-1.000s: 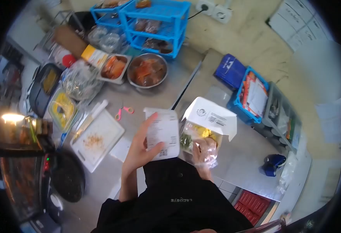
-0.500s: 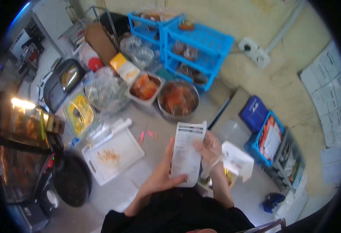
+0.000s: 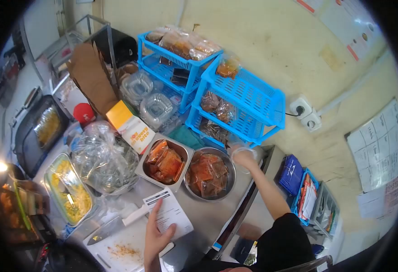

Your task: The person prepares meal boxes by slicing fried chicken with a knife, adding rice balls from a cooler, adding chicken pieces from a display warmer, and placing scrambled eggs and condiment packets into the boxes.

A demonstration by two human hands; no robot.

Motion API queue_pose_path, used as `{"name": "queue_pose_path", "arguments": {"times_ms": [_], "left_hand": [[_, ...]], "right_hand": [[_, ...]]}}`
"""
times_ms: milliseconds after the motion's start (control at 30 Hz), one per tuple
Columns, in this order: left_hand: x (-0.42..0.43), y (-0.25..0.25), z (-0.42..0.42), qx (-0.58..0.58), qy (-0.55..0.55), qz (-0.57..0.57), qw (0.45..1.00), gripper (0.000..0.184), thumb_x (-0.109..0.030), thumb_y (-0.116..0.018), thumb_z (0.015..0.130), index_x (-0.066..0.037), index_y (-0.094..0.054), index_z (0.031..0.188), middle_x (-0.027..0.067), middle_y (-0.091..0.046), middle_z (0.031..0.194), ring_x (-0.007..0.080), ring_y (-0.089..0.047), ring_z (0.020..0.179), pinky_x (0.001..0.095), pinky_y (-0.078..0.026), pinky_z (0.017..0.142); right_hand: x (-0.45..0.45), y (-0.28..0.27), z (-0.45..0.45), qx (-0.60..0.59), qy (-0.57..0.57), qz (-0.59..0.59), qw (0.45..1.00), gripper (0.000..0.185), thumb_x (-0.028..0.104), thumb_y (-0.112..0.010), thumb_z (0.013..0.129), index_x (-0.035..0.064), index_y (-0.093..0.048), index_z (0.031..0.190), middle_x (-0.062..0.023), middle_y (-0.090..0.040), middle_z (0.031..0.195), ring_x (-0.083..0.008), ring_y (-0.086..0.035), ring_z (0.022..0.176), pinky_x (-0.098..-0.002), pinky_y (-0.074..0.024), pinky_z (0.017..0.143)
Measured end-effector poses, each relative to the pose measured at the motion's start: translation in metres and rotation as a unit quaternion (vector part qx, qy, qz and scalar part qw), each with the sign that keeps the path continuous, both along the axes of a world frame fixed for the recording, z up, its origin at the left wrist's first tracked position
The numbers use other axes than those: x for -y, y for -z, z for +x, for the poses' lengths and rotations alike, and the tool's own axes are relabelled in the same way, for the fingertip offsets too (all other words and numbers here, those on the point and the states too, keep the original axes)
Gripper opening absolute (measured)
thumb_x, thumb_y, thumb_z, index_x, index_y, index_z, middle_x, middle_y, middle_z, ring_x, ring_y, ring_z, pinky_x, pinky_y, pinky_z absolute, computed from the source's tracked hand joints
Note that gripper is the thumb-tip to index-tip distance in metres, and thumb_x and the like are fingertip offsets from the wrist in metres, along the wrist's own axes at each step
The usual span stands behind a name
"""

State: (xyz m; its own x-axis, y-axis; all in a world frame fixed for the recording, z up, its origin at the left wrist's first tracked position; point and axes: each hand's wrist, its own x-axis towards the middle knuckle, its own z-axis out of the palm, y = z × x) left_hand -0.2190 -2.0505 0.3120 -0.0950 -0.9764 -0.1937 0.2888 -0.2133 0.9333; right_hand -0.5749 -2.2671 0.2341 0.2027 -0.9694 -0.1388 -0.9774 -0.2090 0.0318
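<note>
My left hand [image 3: 156,240] holds a printed paper receipt [image 3: 177,220] over the white cutting board [image 3: 126,251], the index finger lying along the paper. At the lower front edge of the blue shelf rack [image 3: 251,97], my right hand [image 3: 244,156] wears a clear plastic glove; its fingertips are blurred near the bagged dark items [image 3: 213,130] on the lower shelf. Just left of that hand is a round metal bowl [image 3: 208,196] of packets with reddish contents. A rectangular metal tray [image 3: 181,147] of similar red packets stands beside the bowl.
Clear plastic bags [image 3: 104,158], a glass dish of yellow food [image 3: 70,199] and a yellow-and-white carton [image 3: 131,127] stand left. Clear lidded containers [image 3: 156,109] sit behind the tray. A blue basket [image 3: 306,195] holding papers is right, by the wall.
The view has shifted toward the shelves. My right hand has left the receipt and reached forward to the blue rack. My left hand still holds the receipt, now lower and further left.
</note>
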Motion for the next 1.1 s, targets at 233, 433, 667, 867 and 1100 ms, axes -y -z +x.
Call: {"name": "queue_pose_path", "arguments": {"times_ms": [233, 433, 667, 867, 1100], "left_hand": [[0.014, 0.024, 0.019, -0.058, 0.023, 0.036, 0.997, 0.074, 0.009, -0.051, 0.070, -0.001, -0.024, 0.137, 0.0165, -0.044, 0.124, 0.0209, -0.048, 0.111, 0.0313, -0.037, 0.094], [0.028, 0.034, 0.018, -0.002, 0.005, 0.067, 0.998, 0.073, 0.010, -0.050, 0.069, -0.003, -0.026, 0.137, 0.0159, -0.043, 0.125, 0.0212, -0.046, 0.114, 0.0310, -0.036, 0.095], [0.042, 0.045, -0.007, 0.028, 0.022, 0.058, 0.998, 0.072, 0.009, -0.050, 0.070, -0.002, -0.027, 0.137, 0.0152, -0.043, 0.127, 0.0203, -0.046, 0.113, 0.0304, -0.036, 0.095], [0.041, 0.038, -0.027, 0.091, 0.017, 0.045, 0.995, 0.068, 0.009, -0.050, 0.073, -0.001, -0.028, 0.136, 0.0157, -0.044, 0.126, 0.0207, -0.046, 0.114, 0.0307, -0.035, 0.096], [0.028, 0.032, -0.029, 0.082, -0.016, 0.044, 0.996, 0.068, 0.008, -0.051, 0.073, -0.001, -0.028, 0.136, 0.0166, -0.043, 0.128, 0.0207, -0.045, 0.116, 0.0307, -0.035, 0.096]], "right_hand": [[0.072, 0.113, -0.022, 0.032, 0.119, -0.181, 0.976, 0.037, 0.035, -0.045, 0.084, 0.0052, -0.061, 0.097, -0.0187, -0.063, 0.090, -0.0338, -0.059, 0.087, -0.0441, -0.0438, 0.078], [0.093, 0.086, -0.001, 0.048, 0.271, -0.055, 0.960, 0.066, 0.061, -0.044, 0.079, 0.0011, -0.060, 0.103, -0.0212, -0.056, 0.113, -0.0348, -0.053, 0.106, -0.0443, -0.0395, 0.089], [0.119, 0.076, 0.015, 0.067, 0.242, -0.098, 0.963, 0.036, 0.036, -0.052, 0.080, 0.0034, -0.064, 0.086, -0.0208, -0.063, 0.092, -0.0379, -0.059, 0.084, -0.0483, -0.0452, 0.074], [0.090, 0.064, 0.017, 0.070, 0.157, -0.182, 0.968, 0.030, 0.030, -0.051, 0.082, 0.0024, -0.061, 0.074, -0.0172, -0.062, 0.069, -0.0308, -0.060, 0.056, -0.0443, -0.0461, 0.051], [0.029, 0.051, 0.005, 0.022, 0.124, -0.183, 0.975, 0.023, 0.023, -0.057, 0.077, 0.0075, -0.055, 0.095, -0.0165, -0.058, 0.099, -0.0340, -0.060, 0.082, -0.0450, -0.0486, 0.066]]}}
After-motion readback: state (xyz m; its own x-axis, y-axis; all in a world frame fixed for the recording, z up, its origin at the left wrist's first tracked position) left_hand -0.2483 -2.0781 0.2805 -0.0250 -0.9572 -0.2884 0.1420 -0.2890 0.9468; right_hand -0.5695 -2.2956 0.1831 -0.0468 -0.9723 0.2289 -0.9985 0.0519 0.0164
